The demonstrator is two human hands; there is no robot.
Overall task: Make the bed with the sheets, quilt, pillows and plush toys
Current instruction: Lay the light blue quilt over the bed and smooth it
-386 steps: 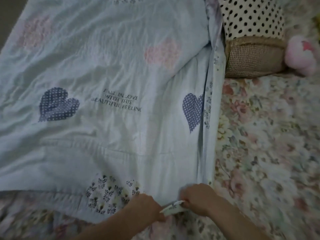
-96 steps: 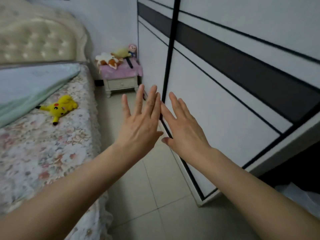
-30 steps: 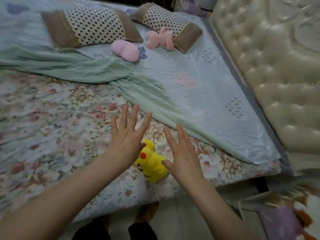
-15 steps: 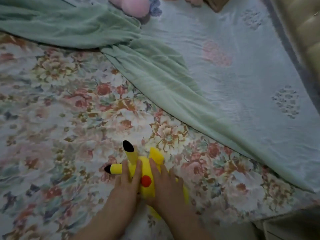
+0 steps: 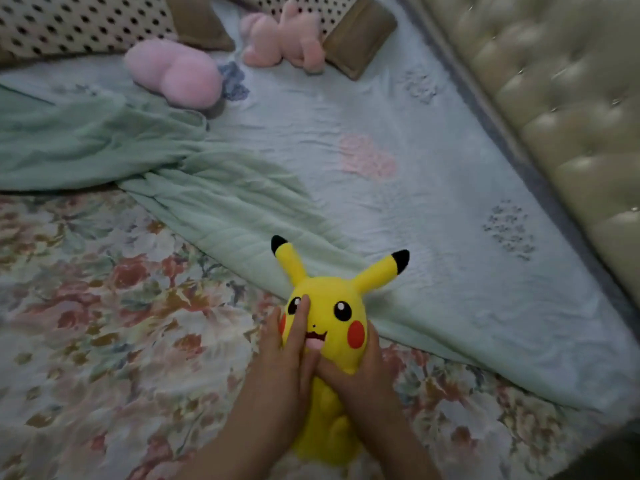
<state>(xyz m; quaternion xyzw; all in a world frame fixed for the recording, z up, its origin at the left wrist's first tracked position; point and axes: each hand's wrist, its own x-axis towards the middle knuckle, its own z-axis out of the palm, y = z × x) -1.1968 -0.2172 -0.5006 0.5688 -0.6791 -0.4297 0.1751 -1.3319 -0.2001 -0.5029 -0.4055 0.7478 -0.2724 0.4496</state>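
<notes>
head view: looks down across the bed toward its head end.
sheet (image 5: 104, 341): floral, spread over the near and left part of the bed.
quilt (image 5: 433, 237): pale blue, covering the head end. Its green underside (image 5: 225, 209) is turned back in a rumpled band slanting across the sheet.
headboard (image 5: 554, 116): padded, along the right.
pillows (image 5: 69, 22): two spotted ones at the top edge, the second (image 5: 360, 32) further right.
round pink plush (image 5: 173, 76): on the quilt, just beside the left pillow.
limbed pink plush (image 5: 284, 39): against the right pillow.
yellow plush (image 5: 325, 320): faces the camera, ears up, above where the sheet meets the green underside. I cannot tell whether it is lifted clear.
left hand (image 5: 284, 362): clamped on the yellow plush, one digit lying up its face to the eye.
right hand (image 5: 360, 372): wrapped round its other side, below the cheek.
step: probably clearing the toy off the bed's open part.
next: likely set it by the pillows. That would free both hands to draw the quilt flat.
</notes>
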